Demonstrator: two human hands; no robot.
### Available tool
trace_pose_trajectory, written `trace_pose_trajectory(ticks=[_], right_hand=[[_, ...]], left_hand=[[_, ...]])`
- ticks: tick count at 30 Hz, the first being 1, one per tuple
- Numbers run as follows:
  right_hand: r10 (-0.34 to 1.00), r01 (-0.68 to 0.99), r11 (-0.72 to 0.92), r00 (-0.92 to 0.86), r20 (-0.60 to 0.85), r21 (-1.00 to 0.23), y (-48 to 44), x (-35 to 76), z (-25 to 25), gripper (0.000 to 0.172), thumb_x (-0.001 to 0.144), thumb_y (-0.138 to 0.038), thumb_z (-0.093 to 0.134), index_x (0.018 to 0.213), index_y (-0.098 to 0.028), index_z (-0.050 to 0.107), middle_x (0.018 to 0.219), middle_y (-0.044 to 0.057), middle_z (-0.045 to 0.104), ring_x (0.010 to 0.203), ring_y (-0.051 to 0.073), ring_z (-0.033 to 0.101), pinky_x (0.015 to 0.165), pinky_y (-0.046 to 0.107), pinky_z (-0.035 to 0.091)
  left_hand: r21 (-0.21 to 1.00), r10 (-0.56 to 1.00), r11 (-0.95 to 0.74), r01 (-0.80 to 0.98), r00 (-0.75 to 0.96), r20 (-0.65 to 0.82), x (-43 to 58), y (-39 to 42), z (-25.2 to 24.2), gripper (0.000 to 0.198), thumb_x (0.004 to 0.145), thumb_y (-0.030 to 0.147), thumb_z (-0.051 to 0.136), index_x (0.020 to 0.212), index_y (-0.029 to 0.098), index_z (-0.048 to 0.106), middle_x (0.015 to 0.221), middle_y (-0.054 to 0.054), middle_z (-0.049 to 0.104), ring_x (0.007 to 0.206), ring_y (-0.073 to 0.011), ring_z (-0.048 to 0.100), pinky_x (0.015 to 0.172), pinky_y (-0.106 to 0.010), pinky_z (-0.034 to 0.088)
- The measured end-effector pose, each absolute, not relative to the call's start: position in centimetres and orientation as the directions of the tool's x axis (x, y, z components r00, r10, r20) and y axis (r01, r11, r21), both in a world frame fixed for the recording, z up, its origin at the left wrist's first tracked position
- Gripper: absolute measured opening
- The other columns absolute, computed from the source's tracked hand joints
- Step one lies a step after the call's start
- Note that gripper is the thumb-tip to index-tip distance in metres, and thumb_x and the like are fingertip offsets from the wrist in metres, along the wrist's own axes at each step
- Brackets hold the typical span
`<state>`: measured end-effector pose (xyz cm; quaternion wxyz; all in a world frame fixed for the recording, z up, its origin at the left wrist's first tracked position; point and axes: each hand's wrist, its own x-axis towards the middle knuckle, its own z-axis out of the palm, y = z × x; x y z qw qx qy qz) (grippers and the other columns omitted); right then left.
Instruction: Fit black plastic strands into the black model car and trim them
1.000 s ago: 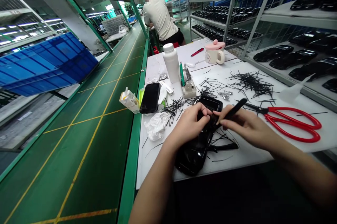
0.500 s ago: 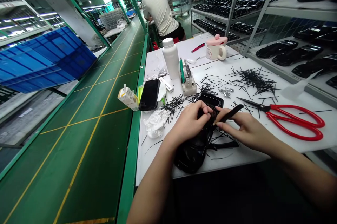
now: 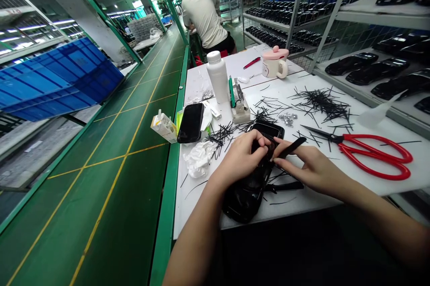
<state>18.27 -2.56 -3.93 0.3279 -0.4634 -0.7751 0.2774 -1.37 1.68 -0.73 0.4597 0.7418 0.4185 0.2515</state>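
**Both hands at shell's far end, strip held to it**

The left hand (image 3: 240,158) curls closed over the far end of a black glossy model car shell (image 3: 247,198), which lies on a white work table (image 3: 302,207). The right hand (image 3: 311,165) pinches a thin black strip (image 3: 293,147) narrowly between thumb and fingers, its tip at the shell's dark recess. Exact contact is hidden by the fingers. Loose black strips (image 3: 322,104) are scattered to the far side. Red-handled scissors (image 3: 376,156) lie open to the right, near the right hand. A black phone (image 3: 191,123) lies to the left.
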Motion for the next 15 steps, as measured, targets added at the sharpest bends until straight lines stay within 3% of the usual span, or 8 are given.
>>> trace_pose_trajectory(ticks=[2, 5, 10, 13, 15], right_hand=[[0.879, 0.514, 0.458, -0.381, 0.286, -0.725, -2.6, 18.1, -3.7, 0.013, 0.095, -0.028, 0.049, 0.092, -0.022, 0.061, 0.085, 0.004, 0.070, 0.079, 0.021, 0.070, 0.068, 0.027, 0.053], [0.837, 0.486, 0.533, -0.426, 0.345, -0.693, -2.4, 17.9, -3.5, 0.011, 0.094, -0.024, 0.048, 0.092, -0.021, 0.058, 0.084, 0.002, 0.069, 0.075, 0.018, 0.068, 0.089, 0.032, 0.053], [0.811, 0.446, 0.569, -0.441, 0.384, -0.691, -2.7, 18.0, -3.8, 0.010, 0.094, -0.020, 0.049, 0.091, -0.022, 0.058, 0.082, 0.001, 0.070, 0.085, 0.020, 0.071, 0.106, 0.039, 0.047], [0.838, 0.424, 0.544, -0.318, 0.443, -0.724, -3.3, 18.7, -3.2, 0.006, 0.093, -0.022, 0.055, 0.092, -0.023, 0.061, 0.082, 0.001, 0.070, 0.108, 0.025, 0.068, 0.103, 0.039, 0.050], [0.857, 0.376, 0.505, -0.113, 0.502, -0.777, -3.6, 19.7, -2.1, 0.004, 0.091, -0.023, 0.060, 0.093, -0.025, 0.063, 0.076, 0.001, 0.068, 0.114, 0.025, 0.065, 0.103, 0.038, 0.050]], left_hand=[[0.894, 0.852, -0.227, 0.387, 0.524, -0.010, -1.4, 1.6, -0.7, 0.009, 0.086, 0.017, 0.051, 0.083, 0.021, 0.044, 0.108, -0.002, 0.067, 0.106, -0.0196, 0.059, 0.096, -0.033, 0.042], [0.899, 0.851, -0.219, 0.379, 0.524, -0.014, -1.4, 1.7, -0.7, 0.008, 0.086, 0.018, 0.051, 0.083, 0.021, 0.043, 0.109, -0.003, 0.067, 0.106, -0.0201, 0.059, 0.096, -0.034, 0.043], [0.897, 0.856, -0.219, 0.385, 0.517, -0.013, -1.5, 1.9, -0.8, 0.010, 0.086, 0.018, 0.052, 0.082, 0.020, 0.043, 0.109, -0.003, 0.067, 0.106, -0.0202, 0.059, 0.096, -0.034, 0.043], [0.894, 0.858, -0.221, 0.391, 0.513, -0.012, -1.4, 1.9, -0.9, 0.011, 0.086, 0.017, 0.052, 0.082, 0.021, 0.043, 0.109, -0.002, 0.068, 0.107, -0.0202, 0.059, 0.096, -0.035, 0.043], [0.890, 0.860, -0.221, 0.398, 0.510, -0.014, -1.4, 1.8, -0.9, 0.012, 0.086, 0.017, 0.053, 0.082, 0.021, 0.043, 0.108, -0.002, 0.068, 0.107, -0.0203, 0.059, 0.096, -0.035, 0.043]])
